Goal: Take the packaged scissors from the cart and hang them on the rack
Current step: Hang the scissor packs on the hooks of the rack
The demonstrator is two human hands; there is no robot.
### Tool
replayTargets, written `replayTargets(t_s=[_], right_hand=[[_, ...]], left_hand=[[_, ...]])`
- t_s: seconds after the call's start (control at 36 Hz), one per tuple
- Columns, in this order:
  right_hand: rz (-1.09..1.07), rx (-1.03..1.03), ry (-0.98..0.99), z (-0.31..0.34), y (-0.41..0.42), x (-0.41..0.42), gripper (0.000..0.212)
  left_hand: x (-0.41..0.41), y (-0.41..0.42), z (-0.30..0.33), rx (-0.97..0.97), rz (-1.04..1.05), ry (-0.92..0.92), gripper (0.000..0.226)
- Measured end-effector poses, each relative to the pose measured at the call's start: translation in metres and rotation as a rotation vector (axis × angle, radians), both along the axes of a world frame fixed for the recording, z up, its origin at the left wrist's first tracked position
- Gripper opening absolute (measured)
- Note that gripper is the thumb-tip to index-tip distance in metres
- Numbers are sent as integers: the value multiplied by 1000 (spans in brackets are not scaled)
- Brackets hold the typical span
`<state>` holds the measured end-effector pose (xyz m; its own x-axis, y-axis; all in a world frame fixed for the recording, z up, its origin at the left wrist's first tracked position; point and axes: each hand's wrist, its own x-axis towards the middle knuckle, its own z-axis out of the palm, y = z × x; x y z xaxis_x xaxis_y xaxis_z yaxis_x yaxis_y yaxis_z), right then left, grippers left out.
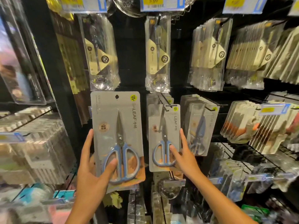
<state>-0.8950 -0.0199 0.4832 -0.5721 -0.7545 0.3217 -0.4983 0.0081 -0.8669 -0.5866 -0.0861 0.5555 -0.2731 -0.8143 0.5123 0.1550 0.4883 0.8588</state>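
Two packs of scissors are in our hands. Our left hand [90, 167] pinches the larger scissors pack [117, 138], thumb curled over the blue handle in front, fingers up its left edge and behind; it is held free of the rack, hang hole [116, 96] open at the top. Our right hand [182, 156] grips the smaller scissors pack [164, 136], thumb on the front, fingers along its right edge. That pack sits at the black hook [168, 105], though we cannot quite tell whether the hole is fully threaded. We should seat it first by sliding it back against the hung packs [159, 97], then lift the larger pack squarely, hole level with a hook.
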Motion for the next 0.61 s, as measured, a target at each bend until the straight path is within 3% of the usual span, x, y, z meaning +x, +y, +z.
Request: replayTargets(t_s=[0.17, 0.61], right_hand=[[-113, 132, 146, -2, -36, -13, 82], [-38, 315, 235, 20, -65, -48, 94]], left_hand=[[7, -4, 1, -24, 6, 8, 94], [13, -9, -4, -97, 47, -41, 92]])
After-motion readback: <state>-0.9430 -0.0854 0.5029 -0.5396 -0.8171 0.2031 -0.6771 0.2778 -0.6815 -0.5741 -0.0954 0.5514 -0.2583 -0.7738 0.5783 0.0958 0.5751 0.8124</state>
